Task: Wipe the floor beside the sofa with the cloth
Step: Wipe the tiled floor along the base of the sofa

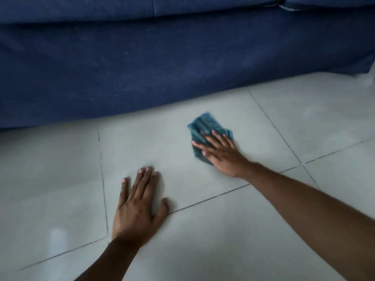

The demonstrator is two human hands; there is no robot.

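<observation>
A small teal cloth (205,124) lies crumpled on the pale tiled floor (284,122), a short way in front of the blue sofa (142,63). My right hand (220,153) presses flat on the cloth's near half, fingers spread and pointing left towards the sofa. The cloth's far part sticks out beyond the fingertips. My left hand (138,205) rests palm down on the bare floor, fingers apart, to the left of and nearer than the cloth, holding nothing.
The sofa's fabric skirt reaches the floor across the whole upper part of the view. Dark grout lines (103,179) cross the large light tiles. Something white (371,78) shows at the right edge by the sofa's corner.
</observation>
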